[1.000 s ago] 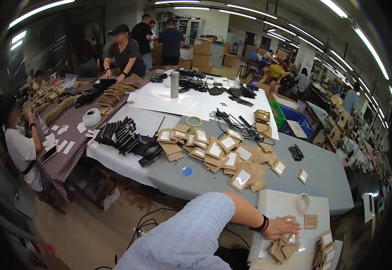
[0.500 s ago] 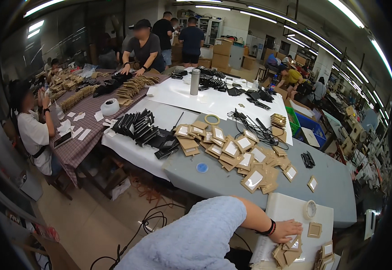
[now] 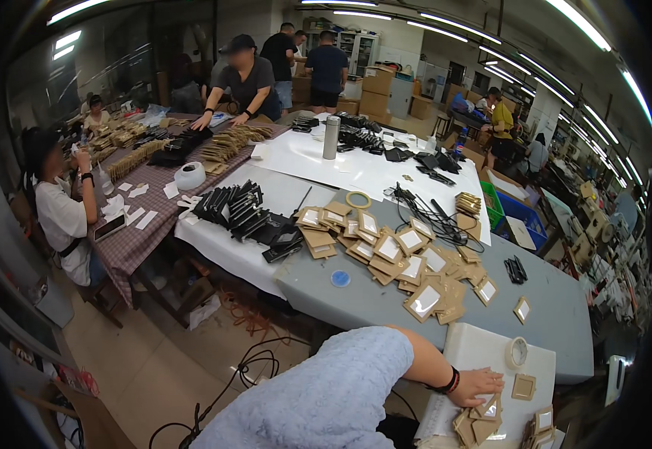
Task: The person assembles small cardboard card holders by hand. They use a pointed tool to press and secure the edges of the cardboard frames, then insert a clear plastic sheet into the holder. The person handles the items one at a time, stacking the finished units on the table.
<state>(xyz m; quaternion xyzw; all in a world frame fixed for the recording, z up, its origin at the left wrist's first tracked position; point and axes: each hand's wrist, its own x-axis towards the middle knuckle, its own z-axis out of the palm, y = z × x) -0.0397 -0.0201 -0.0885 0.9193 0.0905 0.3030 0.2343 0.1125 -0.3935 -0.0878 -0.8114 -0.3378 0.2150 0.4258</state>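
My left hand (image 3: 478, 386) reaches in from the left, palm down, with a dark and red band at the wrist. Its fingers are stretched out over a small pile of tan framed holders with pale windows (image 3: 481, 426) and touch the top ones. The pile lies on a white board (image 3: 460, 346) at the lower right. A single tan frame (image 3: 524, 386) lies on the board just right of my fingers, below a roll of tape (image 3: 516, 352). More tan holders (image 3: 541, 426) are stacked near the lower right edge. My right hand is not in view.
A big heap of tan holders (image 3: 424, 301) covers part of the grey table (image 3: 558, 299). Beyond lie black cables (image 3: 434, 217), black holders (image 3: 228, 213) and a metal flask (image 3: 331, 138). Co-workers sit and stand around the checked table (image 3: 135, 262). Cords (image 3: 255, 363) trail on the floor.
My left hand stays over the same pile, with hardly any movement. The view has shifted slightly. In the background, a person in yellow now stands more upright.
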